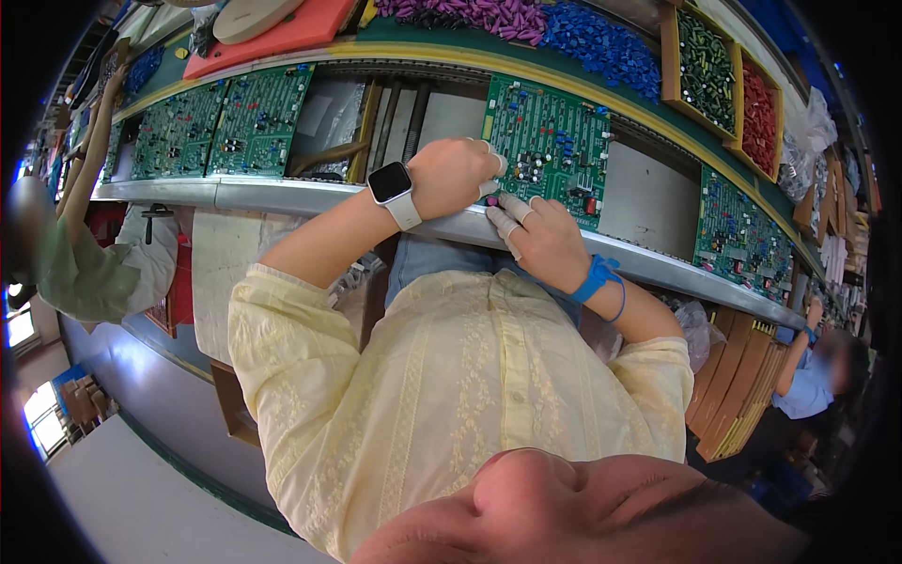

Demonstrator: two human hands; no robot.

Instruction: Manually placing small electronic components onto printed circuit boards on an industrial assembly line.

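Note:
A green circuit board (554, 127) with many small components lies on the rail line in front of me. My left hand (458, 177) is at its near left corner, fingers curled together; whatever they hold is hidden. Just to the right, my right hand (545, 242) has its fingertips bent close together against a small purple component (491, 200) at the board's near edge. Pale finger covers sit on fingers of both hands. The left wrist carries a watch (390, 182), the right a blue wrist strap (598, 275).
More boards lie along the metal rail (310, 195), two at left (258, 122) and one at right (742, 235). Beyond are loose purple parts (470, 14), blue parts (601, 47), and boxes of green (705, 70) and red parts (759, 113). Other people work at both ends.

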